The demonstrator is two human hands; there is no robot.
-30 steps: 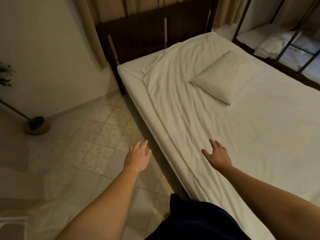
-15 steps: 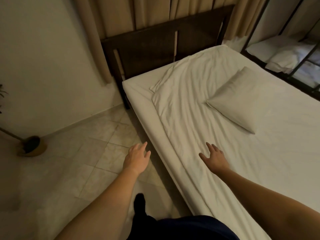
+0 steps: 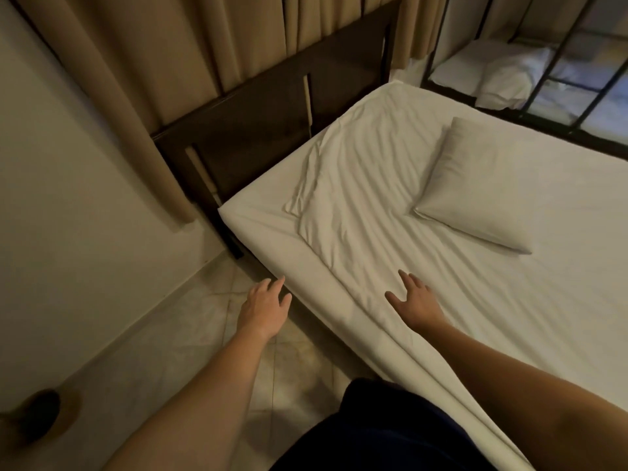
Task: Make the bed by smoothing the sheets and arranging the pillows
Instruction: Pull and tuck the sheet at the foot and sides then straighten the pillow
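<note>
A bed with a white fitted mattress fills the right half of the view. A wrinkled white top sheet lies over it, its corner folded back near the headboard. One white pillow rests at an angle toward the middle of the bed. My right hand hovers open, fingers spread, just over the sheet near the bed's left edge. My left hand is open over the floor, beside the mattress edge, holding nothing.
A dark wooden headboard stands against beige curtains. Tiled floor runs between the bed and the wall on the left. A black metal bunk frame with white bedding stands at the back right. A pot sits bottom left.
The view has moved closer to the head of the bed. Both hands have stayed open and advanced along the bed's left edge toward the headboard.
</note>
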